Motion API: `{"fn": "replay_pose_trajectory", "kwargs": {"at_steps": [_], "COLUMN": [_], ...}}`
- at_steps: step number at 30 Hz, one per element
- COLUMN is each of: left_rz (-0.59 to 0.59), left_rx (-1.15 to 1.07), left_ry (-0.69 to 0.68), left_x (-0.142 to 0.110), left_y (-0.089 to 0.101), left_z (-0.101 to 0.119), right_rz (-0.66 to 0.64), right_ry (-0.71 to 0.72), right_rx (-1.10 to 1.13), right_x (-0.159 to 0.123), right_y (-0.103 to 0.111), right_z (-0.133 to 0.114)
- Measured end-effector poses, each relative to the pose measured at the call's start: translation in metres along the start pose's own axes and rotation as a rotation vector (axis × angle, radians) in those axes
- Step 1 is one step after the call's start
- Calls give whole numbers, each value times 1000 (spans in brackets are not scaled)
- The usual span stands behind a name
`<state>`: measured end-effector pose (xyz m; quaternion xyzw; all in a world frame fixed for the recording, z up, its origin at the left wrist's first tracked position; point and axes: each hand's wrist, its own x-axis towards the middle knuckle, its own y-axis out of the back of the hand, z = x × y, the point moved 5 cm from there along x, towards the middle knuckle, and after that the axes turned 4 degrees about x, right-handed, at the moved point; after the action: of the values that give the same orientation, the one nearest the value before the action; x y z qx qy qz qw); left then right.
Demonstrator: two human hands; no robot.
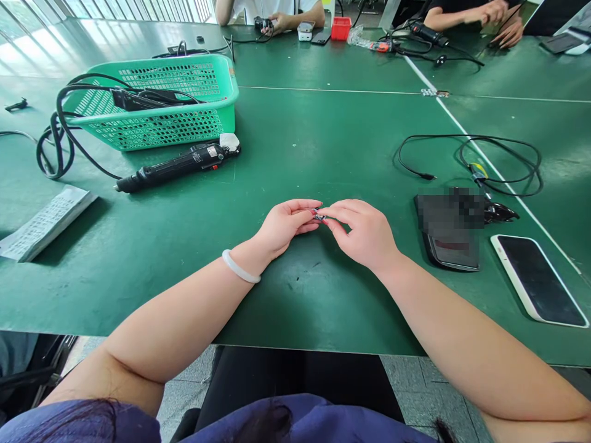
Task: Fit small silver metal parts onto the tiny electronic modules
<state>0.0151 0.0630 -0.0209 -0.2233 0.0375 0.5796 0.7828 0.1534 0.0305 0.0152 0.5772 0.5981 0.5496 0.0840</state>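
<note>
My left hand [286, 225] and my right hand [362, 232] meet over the green table [295, 141], fingertips pinched together on a small dark part [318, 216] held between them. The part is mostly hidden by my fingers. A white bangle [239, 268] circles my left wrist. Both forearms rest on the table's near edge.
A black electric screwdriver [178, 165] lies left of centre in front of a green basket [161, 101] holding black cables. A paper sheet [44, 223] lies far left. Two phones [538, 280] and a coiled black cable [489, 157] lie to the right. Other people's hands [496, 18] work at the far edge.
</note>
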Motion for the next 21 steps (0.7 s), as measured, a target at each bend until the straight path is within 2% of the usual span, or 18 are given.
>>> {"fn": "replay_pose_trajectory", "kwargs": {"at_steps": [6, 11, 16, 18, 21], "left_rz": [10, 122, 274, 298, 294], "left_rx": [47, 59, 114, 132, 150], "left_ry": [-31, -75, -140, -150, -145], "left_x": [-1, 0, 0, -1, 0], "left_y": [-1, 4, 12, 13, 13], "left_z": [0, 3, 8, 9, 9], "right_rz": [19, 41, -81, -151, -178], "right_ry": [17, -30, -69, -84, -157], "right_rx": [-15, 7, 29, 11, -24], "right_x": [0, 0, -3, -5, -5], "right_y": [0, 1, -16, -27, -38], "right_z": [1, -1, -6, -6, -1]}}
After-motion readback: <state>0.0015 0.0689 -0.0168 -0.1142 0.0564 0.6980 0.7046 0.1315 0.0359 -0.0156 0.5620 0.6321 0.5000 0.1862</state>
